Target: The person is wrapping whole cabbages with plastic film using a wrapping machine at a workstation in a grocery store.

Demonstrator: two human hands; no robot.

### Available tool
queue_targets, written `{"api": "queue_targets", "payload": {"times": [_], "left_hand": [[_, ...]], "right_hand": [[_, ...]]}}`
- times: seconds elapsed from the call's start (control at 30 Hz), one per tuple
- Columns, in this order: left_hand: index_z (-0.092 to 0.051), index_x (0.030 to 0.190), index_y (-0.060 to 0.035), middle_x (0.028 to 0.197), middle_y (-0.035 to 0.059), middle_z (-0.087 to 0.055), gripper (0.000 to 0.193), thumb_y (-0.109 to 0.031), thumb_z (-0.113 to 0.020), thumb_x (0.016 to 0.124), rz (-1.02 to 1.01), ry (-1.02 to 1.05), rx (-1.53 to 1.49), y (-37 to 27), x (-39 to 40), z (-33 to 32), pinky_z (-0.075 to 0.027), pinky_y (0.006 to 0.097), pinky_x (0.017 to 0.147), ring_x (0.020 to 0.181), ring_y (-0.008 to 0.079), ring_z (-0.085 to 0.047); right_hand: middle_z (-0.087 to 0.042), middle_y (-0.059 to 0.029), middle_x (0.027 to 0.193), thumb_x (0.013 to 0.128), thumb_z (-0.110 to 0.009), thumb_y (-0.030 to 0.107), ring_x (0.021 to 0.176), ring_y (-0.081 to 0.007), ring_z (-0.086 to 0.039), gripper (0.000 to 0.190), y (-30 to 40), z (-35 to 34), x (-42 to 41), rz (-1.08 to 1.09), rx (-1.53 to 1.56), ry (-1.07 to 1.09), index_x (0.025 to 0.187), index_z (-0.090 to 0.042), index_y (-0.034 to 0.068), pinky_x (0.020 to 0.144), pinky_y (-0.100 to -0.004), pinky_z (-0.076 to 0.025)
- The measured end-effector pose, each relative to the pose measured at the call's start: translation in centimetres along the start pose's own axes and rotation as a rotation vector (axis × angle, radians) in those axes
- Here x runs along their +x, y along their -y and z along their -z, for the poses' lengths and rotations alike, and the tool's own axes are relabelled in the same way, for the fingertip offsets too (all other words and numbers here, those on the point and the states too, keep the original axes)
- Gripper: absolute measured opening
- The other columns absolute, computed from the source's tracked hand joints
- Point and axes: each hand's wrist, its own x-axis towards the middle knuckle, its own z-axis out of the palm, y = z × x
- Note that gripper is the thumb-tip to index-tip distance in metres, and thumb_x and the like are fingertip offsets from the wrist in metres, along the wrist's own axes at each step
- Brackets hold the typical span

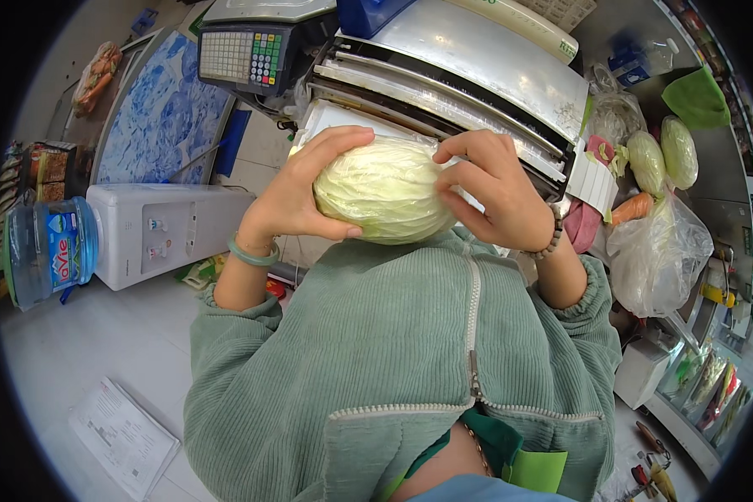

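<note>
A pale green napa cabbage [383,191], covered in clear plastic film, is held up in front of my chest. My left hand [304,185] grips its left end, with the thumb underneath and the fingers over the top. At the right end, the bent fingers of my right hand [492,185] touch the film; whether they pinch it is hard to tell. Just beyond the cabbage stands a metal film-wrapping machine [470,63], with a white plate [342,119] at its near left.
A weighing scale with a keypad [241,59] stands at the back left, a water dispenser [169,229] to the left. On the right lie two wrapped cabbages [662,154], a carrot [632,209], a pink cloth [582,229] and a clear plastic bag [656,263]. Papers [125,436] lie on the floor.
</note>
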Motion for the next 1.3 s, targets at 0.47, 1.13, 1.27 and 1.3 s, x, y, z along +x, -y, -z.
{"api": "queue_targets", "payload": {"times": [0.47, 1.13, 1.27, 1.3], "left_hand": [[-0.051, 0.131, -0.0025, 0.133, 0.0189, -0.050, 0.087, -0.034, -0.084, 0.056, 0.010, 0.015, 0.069, -0.9, 0.9, 0.4, -0.035, 0.0418, 0.106, 0.126, 0.0345, -0.046], [-0.053, 0.083, -0.0031, 0.119, 0.0194, -0.062, 0.013, -0.008, -0.065, 0.084, -0.214, 0.071, 0.072, -3.0, 0.8, 0.5, -0.045, 0.0450, 0.098, 0.115, 0.0382, -0.058], [-0.050, 0.085, -0.0028, 0.113, 0.0209, -0.064, 0.011, -0.007, -0.059, 0.090, -0.121, -0.054, -0.020, -3.2, 0.1, -0.8, -0.045, 0.0445, 0.097, 0.113, 0.0377, -0.060], [-0.049, 0.086, -0.0027, 0.112, 0.0214, -0.065, 0.010, -0.007, -0.057, 0.092, -0.075, -0.099, -0.052, -3.2, 0.0, -1.0, -0.046, 0.0443, 0.097, 0.112, 0.0375, -0.060]], "right_hand": [[-0.052, -0.0124, 0.098, 0.077, -0.069, 0.007, 0.096, -0.0290, -0.052, 0.019, 0.5, 0.8, 1.4, -0.033, 0.138, -0.076, 0.086, -0.052, 0.006, 0.083, -0.0380, -0.038], [-0.051, -0.0045, 0.065, 0.080, -0.072, 0.008, 0.050, -0.0230, -0.048, 0.018, -1.4, -2.4, 2.1, 0.201, 0.224, -0.173, 0.083, -0.053, 0.007, 0.049, -0.0340, -0.036], [-0.050, -0.0041, 0.063, 0.082, -0.071, 0.013, 0.051, -0.0238, -0.047, 0.019, -1.8, -0.9, 1.7, 0.076, 0.274, 0.046, 0.078, -0.053, 0.007, 0.049, -0.0341, -0.036], [-0.050, -0.0041, 0.063, 0.082, -0.071, 0.013, 0.051, -0.0238, -0.047, 0.019, -2.1, -0.7, 1.5, 0.074, 0.272, 0.043, 0.078, -0.053, 0.007, 0.049, -0.0341, -0.036]]}}
